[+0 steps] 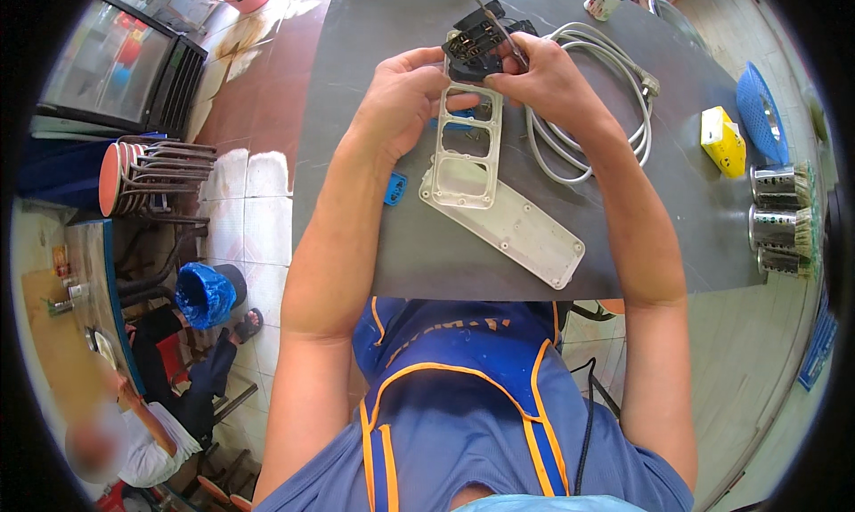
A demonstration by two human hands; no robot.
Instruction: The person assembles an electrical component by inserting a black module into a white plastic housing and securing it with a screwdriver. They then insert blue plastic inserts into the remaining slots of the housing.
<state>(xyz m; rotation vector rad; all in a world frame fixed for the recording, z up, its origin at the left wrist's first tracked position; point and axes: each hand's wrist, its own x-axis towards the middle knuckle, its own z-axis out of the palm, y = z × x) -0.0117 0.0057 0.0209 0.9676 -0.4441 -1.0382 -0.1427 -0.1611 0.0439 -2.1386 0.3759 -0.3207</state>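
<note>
My left hand [405, 98] grips the upper left edge of a white plastic socket frame [465, 151] with several rectangular openings, held tilted above the dark grey table [374, 31]. My right hand [543, 76] pinches the frame's top right edge next to a black socket insert [476, 44], and a thin tool sticks up between its fingers. A long white cover plate [525, 231] lies flat on the table just below the frame. A small blue plastic piece [395, 189] rests by my left wrist.
A coiled grey cable [595, 58] lies right of my hands. A yellow box [723, 141], a blue basket [760, 102] and three metal canisters [777, 218] stand at the right edge. Stacked chairs [147, 174], a cooler and a seated person are on the left.
</note>
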